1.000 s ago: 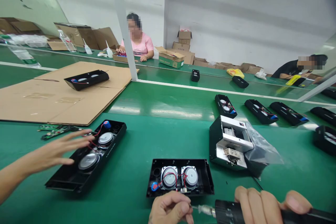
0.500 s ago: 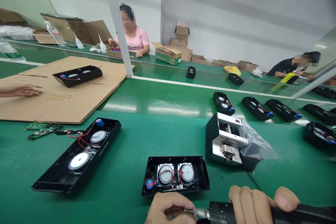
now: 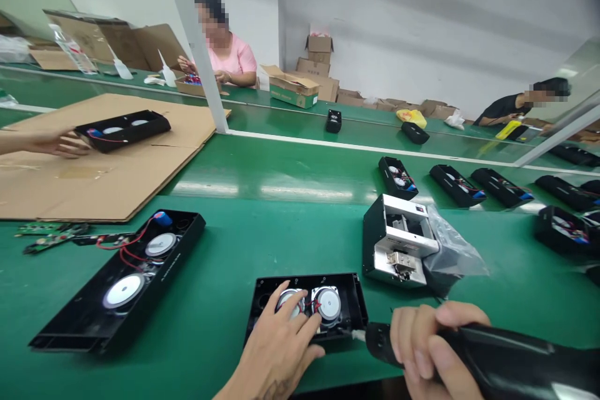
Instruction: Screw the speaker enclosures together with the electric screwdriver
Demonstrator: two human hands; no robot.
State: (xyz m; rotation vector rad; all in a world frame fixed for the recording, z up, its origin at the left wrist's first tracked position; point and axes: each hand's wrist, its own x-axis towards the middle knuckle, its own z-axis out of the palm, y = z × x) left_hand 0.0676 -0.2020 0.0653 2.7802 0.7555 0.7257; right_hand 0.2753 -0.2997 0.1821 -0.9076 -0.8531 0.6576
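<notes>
A black speaker housing [image 3: 354,297] lies open side up on the green bench in front of me, with two round speaker drivers [image 3: 327,304] and red wires inside. My left hand [image 3: 279,340] rests over its left half, fingers spread and reaching inside; they cover part of the left driver. My right hand [image 3: 434,340] is wrapped round a black electric screwdriver [image 3: 520,350]. The tool points left, its tip at the housing's front right part; whether it touches a screw I cannot tell. A second speaker housing [image 3: 162,275] lies slanted on the left.
A silver-and-black screw feeder [image 3: 398,244] with a plastic bag stands right of centre. Green circuit boards [image 3: 56,237] lie left, near a cardboard sheet [image 3: 140,200], where another person's hand [image 3: 70,144] touches a housing. More housings [image 3: 457,186] line the right. Two people sit across.
My left hand has moved from the screwdriver tip onto the housing, its fingers spreading. The screwdriver's tip has moved up to the housing. The other person's hand has reached the housing on the cardboard.
</notes>
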